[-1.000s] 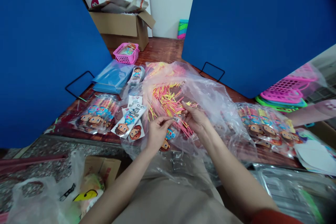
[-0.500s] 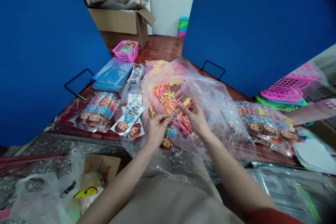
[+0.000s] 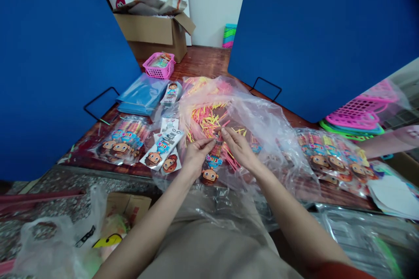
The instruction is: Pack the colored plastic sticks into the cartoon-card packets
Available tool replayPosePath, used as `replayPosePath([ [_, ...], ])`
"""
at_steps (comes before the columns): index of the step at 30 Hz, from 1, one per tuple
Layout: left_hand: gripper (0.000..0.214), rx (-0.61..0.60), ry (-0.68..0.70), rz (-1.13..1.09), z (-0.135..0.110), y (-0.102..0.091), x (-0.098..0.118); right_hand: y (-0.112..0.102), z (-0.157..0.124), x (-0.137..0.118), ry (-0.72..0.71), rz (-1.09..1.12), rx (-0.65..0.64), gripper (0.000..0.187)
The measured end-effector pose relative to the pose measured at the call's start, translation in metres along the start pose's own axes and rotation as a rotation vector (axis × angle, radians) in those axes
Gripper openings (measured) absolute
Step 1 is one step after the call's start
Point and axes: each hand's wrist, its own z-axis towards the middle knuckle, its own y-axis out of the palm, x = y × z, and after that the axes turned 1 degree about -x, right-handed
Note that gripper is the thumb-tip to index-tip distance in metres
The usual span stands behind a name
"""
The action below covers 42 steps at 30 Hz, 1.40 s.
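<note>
In front of me, over a clear plastic sheet-like bag (image 3: 271, 117), my left hand (image 3: 195, 153) pinches the upper edge of a small clear packet (image 3: 210, 175) printed with a cartoon face and blue lettering. My right hand (image 3: 240, 149) is closed at the other side of the packet's top, its fingertips almost meeting the left ones. What lies between the fingers is partly hidden. Thin pink and yellow sticks (image 3: 206, 121) are heaped just beyond my hands. More pink sticks (image 3: 231, 159) lie under my right hand.
On the left are loose cartoon packets (image 3: 162, 150), a filled pack (image 3: 122, 139), blue plastic sheets (image 3: 142, 96) and a pink basket (image 3: 159, 66). Filled packs (image 3: 330, 154) lie at right. Blue panels (image 3: 314, 39) with wire feet stand on both sides. Another person's arm (image 3: 389, 139) shows at right.
The bunch of pink and yellow sticks seen in my right hand earlier no longer shows there. My right hand has turned and its fingertips have come closer to my left hand at the packet.
</note>
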Motion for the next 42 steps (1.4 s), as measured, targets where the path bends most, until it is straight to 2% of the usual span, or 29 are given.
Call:
replayPosePath([
  [2,0.03,0.002,0.021,0.026,0.0,-0.002,0.002,-0.002,0.001,0.003,0.015,-0.014,0.022,0.039],
  [5,0.029,0.003,0.027,0.022,0.0,-0.004,0.005,-0.005,0.002,0.006,0.038,0.019,0.162,0.043],
  [7,0.03,-0.004,0.003,-0.011,-0.001,-0.005,0.007,-0.007,0.002,0.004,0.018,0.021,0.196,0.04],
  [11,0.031,-0.053,-0.078,-0.067,-0.003,-0.007,0.012,-0.005,-0.001,-0.001,-0.029,0.025,-0.031,0.03],
  [15,0.03,-0.046,-0.088,-0.103,-0.005,-0.009,0.014,-0.001,0.0,0.0,-0.048,0.0,0.047,0.027],
  [19,0.032,-0.049,-0.073,-0.093,-0.007,-0.008,0.017,0.001,0.001,0.001,-0.065,-0.17,-0.095,0.023],
  [22,0.036,-0.094,-0.066,-0.059,-0.01,-0.009,0.021,-0.001,0.003,0.001,-0.059,-0.129,-0.034,0.026],
  [24,0.039,-0.165,-0.09,0.02,-0.012,-0.012,0.023,-0.002,0.005,0.0,-0.04,-0.056,0.001,0.028],
  [28,0.033,-0.274,-0.148,0.209,-0.015,-0.017,0.026,-0.001,0.009,-0.001,-0.001,-0.009,-0.032,0.03],
  [31,0.03,-0.233,-0.121,0.201,-0.014,-0.019,0.026,0.005,0.009,-0.001,0.03,0.134,-0.031,0.029],
  [34,0.031,-0.22,-0.085,0.179,-0.01,-0.02,0.024,0.012,0.005,0.0,0.088,0.197,-0.096,0.062],
  [35,0.032,-0.222,-0.071,0.182,-0.008,-0.021,0.023,0.015,0.004,0.0,0.1,0.198,-0.1,0.066],
  [39,0.03,-0.196,0.0,0.212,-0.003,-0.023,0.02,0.024,0.001,0.002,0.101,0.197,-0.023,0.059],
  [42,0.032,-0.157,-0.013,0.217,-0.003,-0.025,0.019,0.031,0.0,0.004,0.076,0.139,0.018,0.054],
])
